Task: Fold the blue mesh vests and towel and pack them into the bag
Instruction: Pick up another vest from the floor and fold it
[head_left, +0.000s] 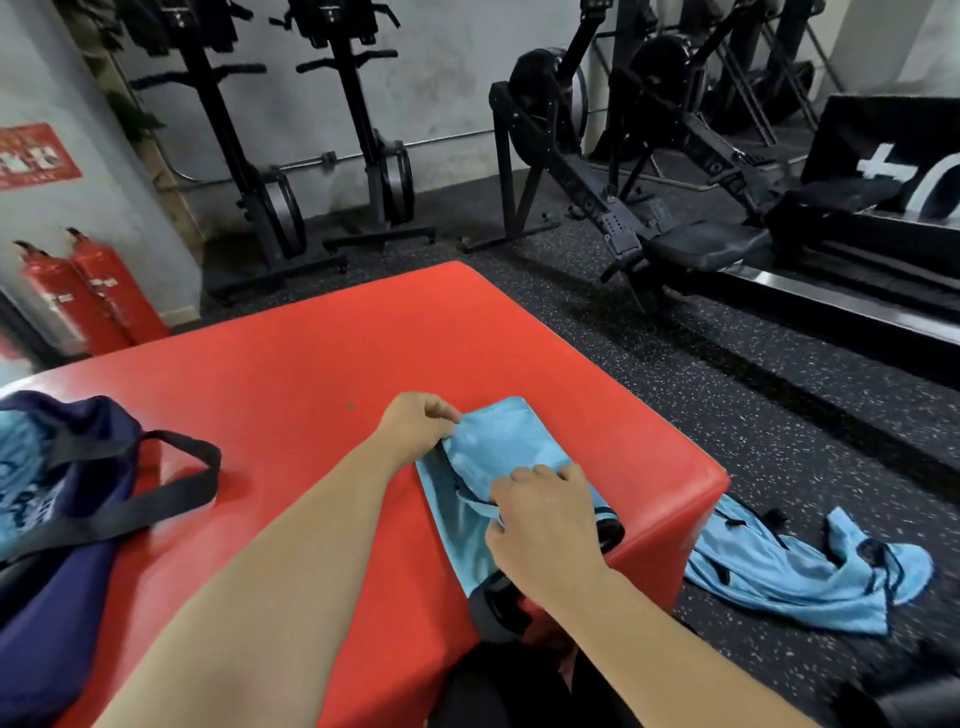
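A person's left hand (421, 423) pinches the far corner, and the right hand (545, 519) a middle fold, of a light blue mesh vest (498, 447) half-folded at the right edge of a red padded block (311, 364), where its overhanging end could drag it onto the speckled floor (727, 389).

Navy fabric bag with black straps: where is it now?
Head view, lower left: the navy fabric bag sits open on the red padded block, well left of the left hand, light blue cloth inside.
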